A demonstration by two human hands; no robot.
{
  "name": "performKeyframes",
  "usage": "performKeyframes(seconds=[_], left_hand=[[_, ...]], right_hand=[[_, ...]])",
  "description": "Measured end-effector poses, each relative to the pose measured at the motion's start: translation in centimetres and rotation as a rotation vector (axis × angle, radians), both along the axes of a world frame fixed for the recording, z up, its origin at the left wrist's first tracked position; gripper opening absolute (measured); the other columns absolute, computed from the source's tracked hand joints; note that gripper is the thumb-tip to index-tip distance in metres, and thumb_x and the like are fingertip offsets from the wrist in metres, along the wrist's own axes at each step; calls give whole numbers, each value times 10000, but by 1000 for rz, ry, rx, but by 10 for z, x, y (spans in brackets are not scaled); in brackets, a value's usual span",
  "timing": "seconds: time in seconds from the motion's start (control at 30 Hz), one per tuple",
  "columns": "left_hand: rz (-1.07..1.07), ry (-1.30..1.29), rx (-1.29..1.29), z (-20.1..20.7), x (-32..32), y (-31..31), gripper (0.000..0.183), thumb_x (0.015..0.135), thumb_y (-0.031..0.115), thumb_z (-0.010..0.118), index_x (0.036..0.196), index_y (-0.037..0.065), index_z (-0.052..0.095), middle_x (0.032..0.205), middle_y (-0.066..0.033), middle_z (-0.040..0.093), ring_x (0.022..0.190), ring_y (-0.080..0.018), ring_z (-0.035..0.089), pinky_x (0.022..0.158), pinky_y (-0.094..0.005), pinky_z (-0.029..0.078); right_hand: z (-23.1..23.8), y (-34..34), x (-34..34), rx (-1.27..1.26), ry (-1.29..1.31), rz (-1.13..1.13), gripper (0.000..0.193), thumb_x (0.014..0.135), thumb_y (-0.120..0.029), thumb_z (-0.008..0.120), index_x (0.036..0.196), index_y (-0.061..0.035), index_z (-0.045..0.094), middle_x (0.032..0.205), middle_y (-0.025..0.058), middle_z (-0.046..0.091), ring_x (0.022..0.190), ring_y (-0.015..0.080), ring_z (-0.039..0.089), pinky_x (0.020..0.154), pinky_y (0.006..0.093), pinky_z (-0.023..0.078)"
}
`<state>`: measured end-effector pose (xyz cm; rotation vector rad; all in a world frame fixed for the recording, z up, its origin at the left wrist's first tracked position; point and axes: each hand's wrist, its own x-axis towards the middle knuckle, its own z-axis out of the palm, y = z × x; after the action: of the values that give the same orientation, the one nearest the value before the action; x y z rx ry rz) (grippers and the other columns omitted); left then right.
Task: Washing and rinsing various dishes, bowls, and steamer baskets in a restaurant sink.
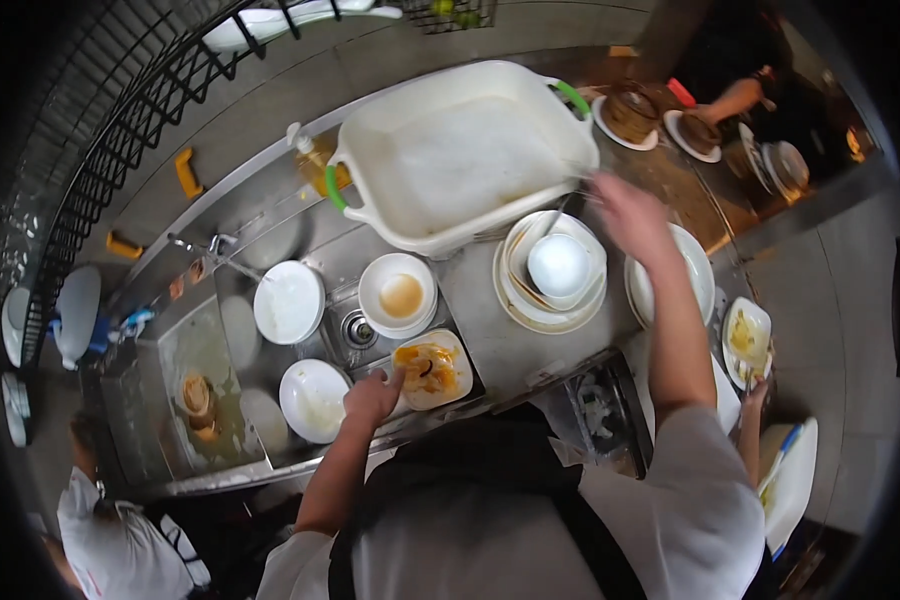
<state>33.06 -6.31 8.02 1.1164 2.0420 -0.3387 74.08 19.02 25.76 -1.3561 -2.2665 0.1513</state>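
My left hand (372, 395) grips the near-left edge of a square white dish (432, 368) smeared with yellow sauce, held over the metal sink (350, 330). My right hand (632, 215) is blurred above the counter, fingers spread, holding nothing, between a stack of white plates topped by an upturned bowl (556, 268) and another plate pile (705, 275). A large white plastic tub (460, 155) with green handles sits just beyond the stack.
In the sink lie a white bowl with brown liquid (400, 293) and round plates (288, 301), (312, 398). A soap bottle (315, 160) stands by the tub. Other people stand at far right (740, 95), lower left (110, 530), and one hand (755, 395) by dirty dishes.
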Motion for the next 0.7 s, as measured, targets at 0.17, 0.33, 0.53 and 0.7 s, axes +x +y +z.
performKeyframes(seconds=[0.17, 0.33, 0.53, 0.7], left_hand=[[-135, -57, 334, -9, -28, 10, 604, 933, 635, 559, 1233, 127, 685, 1204, -200, 706, 1117, -394, 673, 945, -487, 523], [-133, -251, 385, -9, -53, 9, 498, 933, 529, 619, 1118, 71, 680, 1040, -213, 730, 1049, -429, 677, 905, -500, 511], [208, -377, 438, -46, -147, -44, 344, 953, 361, 674, 1077, 41, 666, 908, -140, 722, 735, -241, 693, 654, -369, 526], [328, -512, 329, -23, -124, -30, 289, 971, 309, 666, 1085, 43, 667, 881, -58, 672, 716, -157, 656, 596, -284, 486]], right_hand=[[-28, 97, -148, -65, -349, 320, 186, 900, -226, 618, 1035, -153, 722, 1014, 151, 723, 983, 389, 693, 839, 498, 559], [-57, 89, -185, -27, -131, 268, 287, 879, -194, 613, 1132, -166, 745, 1078, 142, 730, 1058, 346, 689, 889, 502, 552], [-87, -56, 102, -54, 165, -1091, 362, 860, -232, 683, 1133, 6, 674, 1121, 225, 684, 1058, 385, 675, 928, 462, 548], [-180, -111, 275, -408, -248, -1217, 449, 861, -204, 651, 1251, 18, 629, 1134, 236, 710, 1127, 375, 681, 955, 457, 556]])
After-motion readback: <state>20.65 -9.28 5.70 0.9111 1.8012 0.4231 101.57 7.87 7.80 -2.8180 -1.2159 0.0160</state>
